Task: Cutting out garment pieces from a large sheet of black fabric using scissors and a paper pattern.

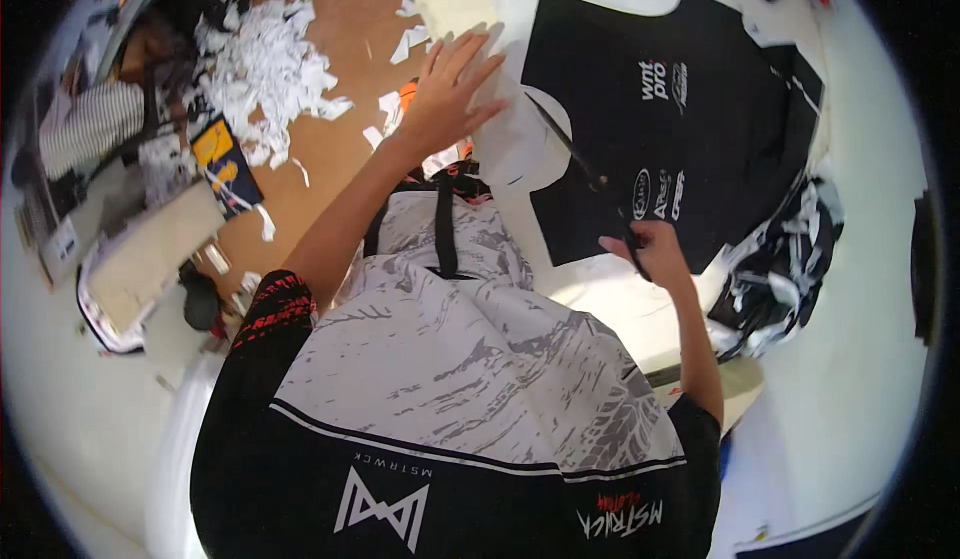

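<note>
My left hand (447,89) lies flat with fingers spread, pressing on a white paper pattern piece (518,144) at the edge of a black printed fabric panel (690,129). My right hand (650,252) grips long dark scissors (580,164), whose blades point up and left along the curved edge of the white piece. The black panel lies spread on a white table (860,289).
Several white paper scraps (262,59) litter a brown floor at the upper left. A heap of black and white fabric (785,269) sits at the right of the table. A seated person in a striped top (95,124) is at the far left, next to a flat bag (140,259).
</note>
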The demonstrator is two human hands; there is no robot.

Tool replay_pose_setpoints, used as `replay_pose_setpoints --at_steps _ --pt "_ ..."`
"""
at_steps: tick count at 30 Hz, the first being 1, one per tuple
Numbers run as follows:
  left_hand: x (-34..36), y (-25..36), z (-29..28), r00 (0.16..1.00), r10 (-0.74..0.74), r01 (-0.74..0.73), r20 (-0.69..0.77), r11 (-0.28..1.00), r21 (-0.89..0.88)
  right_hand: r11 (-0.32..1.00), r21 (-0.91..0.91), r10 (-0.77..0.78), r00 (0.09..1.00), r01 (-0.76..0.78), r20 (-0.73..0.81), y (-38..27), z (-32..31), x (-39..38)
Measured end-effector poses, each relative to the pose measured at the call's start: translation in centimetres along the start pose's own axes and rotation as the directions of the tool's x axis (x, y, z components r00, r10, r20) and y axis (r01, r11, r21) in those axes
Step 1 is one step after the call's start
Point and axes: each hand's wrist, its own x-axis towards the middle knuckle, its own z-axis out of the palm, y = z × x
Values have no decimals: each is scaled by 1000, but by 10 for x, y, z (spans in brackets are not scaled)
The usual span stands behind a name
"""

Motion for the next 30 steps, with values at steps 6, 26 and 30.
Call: replay_pose_setpoints --at_steps 6,26,30 --pt "53 -28 34 975 223 -221 -6 969 108 810 543 242 970 -224 39 33 118 -32" --pt "39 38 85 954 296 -286 -47 947 147 529 846 208 956 66 -204 28 228 -37" --pt "37 42 91 950 305 -293 -66 944 151 538 842 254 945 40 -208 29 226 -33"
